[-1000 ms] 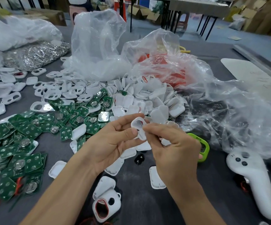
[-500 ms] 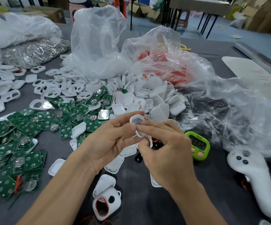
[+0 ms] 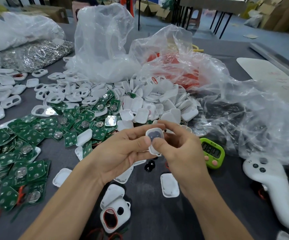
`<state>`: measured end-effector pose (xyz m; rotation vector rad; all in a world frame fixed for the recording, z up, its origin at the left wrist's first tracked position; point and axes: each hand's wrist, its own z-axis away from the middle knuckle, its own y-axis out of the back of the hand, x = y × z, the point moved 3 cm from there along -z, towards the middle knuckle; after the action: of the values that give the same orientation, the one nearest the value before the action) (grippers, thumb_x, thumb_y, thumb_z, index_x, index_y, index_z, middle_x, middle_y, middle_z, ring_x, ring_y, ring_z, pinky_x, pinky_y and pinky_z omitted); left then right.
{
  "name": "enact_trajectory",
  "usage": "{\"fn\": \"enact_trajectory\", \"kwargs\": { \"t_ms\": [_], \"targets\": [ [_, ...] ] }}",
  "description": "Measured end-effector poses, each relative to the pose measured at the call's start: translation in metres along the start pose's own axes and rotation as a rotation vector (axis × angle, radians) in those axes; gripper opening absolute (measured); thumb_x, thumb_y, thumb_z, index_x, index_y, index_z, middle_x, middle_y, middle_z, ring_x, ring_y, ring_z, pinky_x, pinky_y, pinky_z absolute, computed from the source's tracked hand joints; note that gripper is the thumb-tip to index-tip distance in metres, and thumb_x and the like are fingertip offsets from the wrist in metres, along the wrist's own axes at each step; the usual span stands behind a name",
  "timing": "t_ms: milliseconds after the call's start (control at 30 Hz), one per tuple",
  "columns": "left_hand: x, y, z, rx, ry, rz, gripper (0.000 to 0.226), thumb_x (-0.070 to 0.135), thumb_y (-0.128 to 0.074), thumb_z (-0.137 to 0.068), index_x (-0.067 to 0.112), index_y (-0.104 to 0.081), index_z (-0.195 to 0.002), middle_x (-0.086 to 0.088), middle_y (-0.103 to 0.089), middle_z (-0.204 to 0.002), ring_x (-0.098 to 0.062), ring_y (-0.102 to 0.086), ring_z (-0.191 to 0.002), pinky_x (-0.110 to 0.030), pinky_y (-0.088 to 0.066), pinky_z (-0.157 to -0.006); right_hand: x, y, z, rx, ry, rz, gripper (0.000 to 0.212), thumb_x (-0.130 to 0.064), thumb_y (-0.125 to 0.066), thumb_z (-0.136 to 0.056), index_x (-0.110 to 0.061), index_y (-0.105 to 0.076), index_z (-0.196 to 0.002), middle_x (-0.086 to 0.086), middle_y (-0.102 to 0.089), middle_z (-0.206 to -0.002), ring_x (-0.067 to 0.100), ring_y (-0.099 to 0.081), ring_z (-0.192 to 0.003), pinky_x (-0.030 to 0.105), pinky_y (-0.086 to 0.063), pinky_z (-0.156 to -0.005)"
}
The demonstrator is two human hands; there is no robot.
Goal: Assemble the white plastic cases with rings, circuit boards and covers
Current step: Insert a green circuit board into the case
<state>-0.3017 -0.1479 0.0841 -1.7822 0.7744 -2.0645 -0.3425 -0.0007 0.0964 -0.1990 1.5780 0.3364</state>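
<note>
Both hands, left [image 3: 123, 153] and right [image 3: 180, 149], are pinching one white case [image 3: 155, 142], steadying it for fitting a dark insert

Glossy white plastic case [image 3: 155, 141], crinkled clear bags [image 3: 103, 45]

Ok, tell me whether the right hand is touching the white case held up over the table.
Touching. In the head view the thumb of the right hand presses on the white case, with no gap.

tabletop [image 3: 157, 213]: dark grey | floor [image 3: 242, 30]: blue-grey | rear: black-legged tables [image 3: 214, 4], cardboard boxes [image 3: 282, 16] | right: white board [image 3: 265, 73]
</note>
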Motion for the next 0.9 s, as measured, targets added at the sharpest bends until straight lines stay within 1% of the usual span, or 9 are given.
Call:
{"fn": "enact_trajectory", "kwargs": {
  "t_ms": [133, 233, 300, 400, 500, 600, 700, 800, 900],
  "targets": [
    [0.008, -0.002, 0.003, -0.031, -0.017, 0.041, 0.057, 0.025, -0.088, -0.077, 0.009, -0.071, -0.129, -0.016, -0.07, -0.129, -0.025, -0.07, -0.113, -0.034, -0.059, -0.091, -0.003, 0.001, 0.0, -0.037, -0.078, -0.198, 0.035, -0.032, -0.077, -0.078, -0.024, -0.075, -0.112, 0.0, -0.08, -0.09, 0.009, -0.073, -0.074, 0.017, -0.052, -0.058],
    [0.024, 0.006, 0.011, 0.052, -0.058, 0.157, 0.069, 0.021, -0.097, -0.063, 0.006, -0.073, -0.125, -0.018, -0.073, -0.123, -0.026, -0.075, -0.104, -0.031, -0.063, -0.08, -0.008, 0.007, -0.005, 0.084, -0.072, -0.283, 0.024, -0.038, -0.077, -0.086, -0.02, -0.078, -0.102, 0.002, -0.08, -0.091, 0.01, -0.07, -0.072, 0.022, -0.056, -0.065],
    [0.036, 0.015, 0.019, 0.126, -0.11, 0.193, 0.074, 0.023, -0.101, -0.055, 0.007, -0.075, -0.122, -0.017, -0.074, -0.12, -0.025, -0.075, -0.101, -0.03, -0.063, -0.078, -0.009, 0.005, -0.01, 0.105, -0.011, -0.114, 0.006, -0.024, -0.074, -0.093, -0.024, -0.078, -0.096, -0.002, -0.079, -0.089, 0.008, -0.07, -0.075, 0.025, -0.057, -0.072],
    [0.052, 0.034, 0.033, 0.165, -0.208, 0.271, 0.065, 0.024, -0.099, -0.059, 0.008, -0.077, -0.118, -0.016, -0.075, -0.115, -0.023, -0.076, -0.1, -0.029, -0.063, -0.08, -0.016, -0.026, -0.022, -0.019, 0.101, 0.274, 0.016, -0.017, -0.073, -0.091, -0.031, -0.079, -0.092, -0.019, -0.077, -0.084, -0.005, -0.07, -0.081, 0.011, -0.051, -0.074],
    [0.064, 0.055, 0.046, 0.176, -0.304, 0.375, 0.049, 0.022, -0.087, -0.075, 0.009, -0.075, -0.121, -0.015, -0.075, -0.117, -0.024, -0.074, -0.104, -0.03, -0.062, -0.086, -0.028, -0.073, -0.039, -0.192, 0.264, 0.648, 0.024, -0.016, -0.069, -0.091, -0.028, -0.08, -0.108, -0.021, -0.073, -0.093, -0.01, -0.066, -0.087, 0.001, -0.041, -0.078],
    [0.07, 0.07, 0.053, 0.227, -0.361, 0.414, 0.06, 0.021, -0.096, -0.065, 0.008, -0.076, -0.12, -0.015, -0.073, -0.122, -0.023, -0.073, -0.107, -0.031, -0.061, -0.086, -0.033, -0.112, -0.056, -0.313, 0.378, 0.876, 0.037, -0.005, -0.064, -0.092, -0.022, -0.075, -0.123, 0.007, -0.073, -0.104, 0.024, -0.068, -0.093, 0.024, -0.051, -0.081],
    [0.07, 0.075, 0.054, 0.268, -0.366, 0.425, 0.059, 0.019, -0.096, -0.065, 0.008, -0.076, -0.12, -0.016, -0.071, -0.126, -0.023, -0.071, -0.112, -0.031, -0.061, -0.085, -0.031, -0.127, -0.064, -0.377, 0.434, 1.039, 0.035, -0.004, -0.061, -0.091, -0.02, -0.078, -0.117, 0.007, -0.074, -0.102, 0.029, -0.065, -0.099, 0.037, -0.055, -0.083],
    [0.068, 0.075, 0.051, 0.304, -0.352, 0.421, 0.032, 0.02, -0.067, -0.09, 0.007, -0.077, -0.117, -0.017, -0.073, -0.122, -0.023, -0.073, -0.109, -0.031, -0.061, -0.084, -0.031, -0.117, -0.063, -0.25, 0.398, 0.936, 0.026, -0.013, -0.063, -0.096, -0.025, -0.08, -0.111, 0.0, -0.078, -0.097, 0.02, -0.07, -0.087, 0.034, -0.057, -0.081],
    [0.065, 0.07, 0.046, 0.325, -0.298, 0.361, 0.031, 0.022, -0.057, -0.092, 0.009, -0.08, -0.11, -0.015, -0.075, -0.115, -0.022, -0.075, -0.102, -0.028, -0.061, -0.081, -0.033, -0.089, -0.056, -0.032, 0.28, 0.488, 0.017, -0.012, -0.073, -0.092, -0.025, -0.082, -0.097, -0.011, -0.079, -0.083, 0.005, -0.073, -0.076, 0.016, -0.055, -0.07]
  ]
}}
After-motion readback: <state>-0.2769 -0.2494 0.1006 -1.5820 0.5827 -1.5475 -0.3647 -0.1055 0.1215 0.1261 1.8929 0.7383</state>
